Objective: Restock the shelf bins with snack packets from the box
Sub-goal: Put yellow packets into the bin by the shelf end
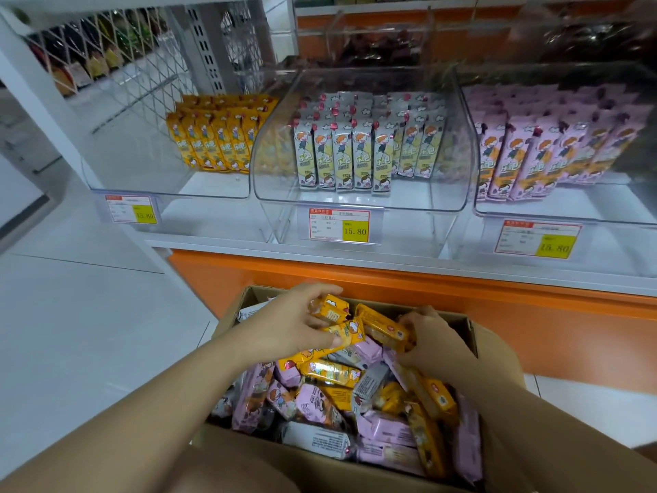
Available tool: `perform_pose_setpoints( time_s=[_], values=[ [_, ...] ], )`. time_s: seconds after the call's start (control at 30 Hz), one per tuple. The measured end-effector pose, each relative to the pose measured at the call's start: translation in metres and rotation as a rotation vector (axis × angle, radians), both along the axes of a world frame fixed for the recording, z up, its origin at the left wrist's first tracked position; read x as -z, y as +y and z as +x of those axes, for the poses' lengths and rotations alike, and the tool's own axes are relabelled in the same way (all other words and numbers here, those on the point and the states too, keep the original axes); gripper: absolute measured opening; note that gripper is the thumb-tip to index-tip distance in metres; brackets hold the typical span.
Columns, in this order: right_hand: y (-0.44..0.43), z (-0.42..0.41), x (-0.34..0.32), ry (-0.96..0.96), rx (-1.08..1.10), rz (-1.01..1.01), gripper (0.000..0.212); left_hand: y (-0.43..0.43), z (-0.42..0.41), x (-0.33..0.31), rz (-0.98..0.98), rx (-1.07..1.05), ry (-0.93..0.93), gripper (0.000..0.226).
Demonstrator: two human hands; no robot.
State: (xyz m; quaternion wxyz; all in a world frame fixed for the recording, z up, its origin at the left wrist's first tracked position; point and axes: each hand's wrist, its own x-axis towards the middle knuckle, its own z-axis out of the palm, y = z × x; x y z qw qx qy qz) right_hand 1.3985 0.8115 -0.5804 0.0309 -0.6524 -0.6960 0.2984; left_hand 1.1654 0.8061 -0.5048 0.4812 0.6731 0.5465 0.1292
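1. Yellow packets [337, 322]: pinched between thumb and curled fingers of the left hand [284, 325], just over the far end of the box [497, 354]; long axes tilted, roughly crosswise.
2. Lone packet [382, 327]: just beside those, slanting down to the right, its right end under the curled fingers of the right hand [437, 346]; looks gripped there.
3. Below both hands: loose pile [337, 403] of pink, yellow and grey packets, lying every way.
4. Yellow bin [142, 179]: ahead, up and to the left of both hands, on the shelf [355, 257]; left hand nearer. Stock [213, 144] inside upright in rows toward the back right, bin floor showing in front.
5. Probably calls for a lift up and leftward, with each packet turned from lying to standing, to match those rows.
6. Further right: grey bin [355, 204], then pink bin [569, 215], each partly stocked with upright packets.
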Motion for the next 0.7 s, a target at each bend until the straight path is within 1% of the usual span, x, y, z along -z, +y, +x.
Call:
perform_pose_setpoints(
  time_s=[0.13, 0.23, 0.33, 0.43, 0.57, 0.63, 0.7],
  values=[
    [-0.007, -0.005, -0.024, 0.069, -0.049, 0.07, 0.046, -0.006, 0.001, -0.013, 0.084, -0.008, 0.0, 0.069],
    [-0.016, -0.013, -0.055, 0.125, -0.1, 0.14, 0.054, -0.019, -0.002, -0.033, 0.202, -0.028, -0.01, 0.063],
    [-0.027, -0.024, -0.095, 0.197, -0.141, 0.225, 0.055, -0.039, -0.008, -0.058, 0.351, -0.127, -0.091, 0.06],
    [-0.038, -0.038, -0.138, 0.272, -0.182, 0.276, 0.049, -0.06, -0.018, -0.082, 0.555, -0.252, -0.187, 0.058],
    [-0.044, -0.062, -0.185, 0.419, -0.197, 0.371, 0.039, -0.074, -0.034, -0.111, 0.722, -0.382, -0.312, 0.053],
    [-0.036, -0.079, -0.205, 0.443, -0.218, 0.45, 0.038, -0.073, -0.041, -0.123, 0.807, -0.437, -0.365, 0.05],
    [-0.021, -0.098, -0.223, 0.446, -0.232, 0.528, 0.036, -0.064, -0.049, -0.135, 0.881, -0.499, -0.372, 0.049]
  ],
)
